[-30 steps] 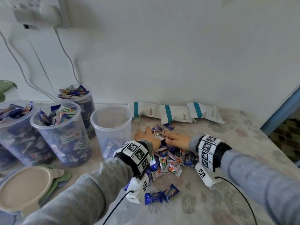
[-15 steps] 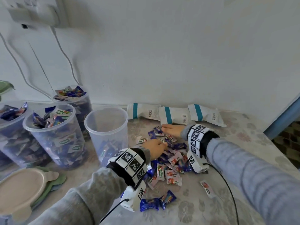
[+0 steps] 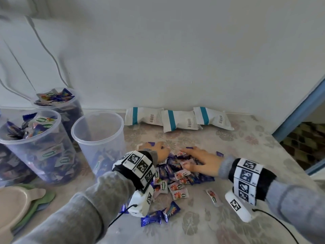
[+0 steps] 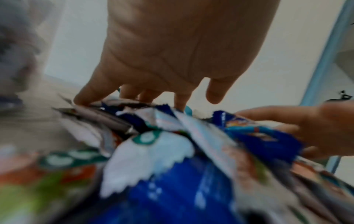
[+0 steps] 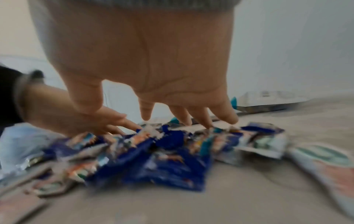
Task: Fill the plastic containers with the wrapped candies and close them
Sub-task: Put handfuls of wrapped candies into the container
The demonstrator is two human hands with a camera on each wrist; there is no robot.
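— Raking the wrapped candies point(image 3: 177, 175) together is the step now; they lie heaped on the patterned tabletop point(image 3: 246, 141), in front of me and just right of the nearly empty container point(image 3: 98, 138).

— How do your hands sit?

— My left hand point(image 3: 159, 152) lies on the pile's left edge and my right hand point(image 3: 202, 160) on its right, fingers spread and fairly straight, pressing wrappers but gripping nothing.

— How would you do it well?

— I judge I should close both hands under the heap, not over it; the wrappers look slick and crinkly, so a loose scoop would likely shed some. A few strays point(image 3: 160, 215) lie nearer me, apart from the heap.

— And the pile itself?

— Blue wrappers mixed with white ones bearing green ovals. Left of the nearly empty container stand two heaped containers point(image 3: 35, 147), lids off; flat lids point(image 3: 21, 205) lie stacked near me on the left. Three white packets point(image 3: 177, 118) lie against the wall.
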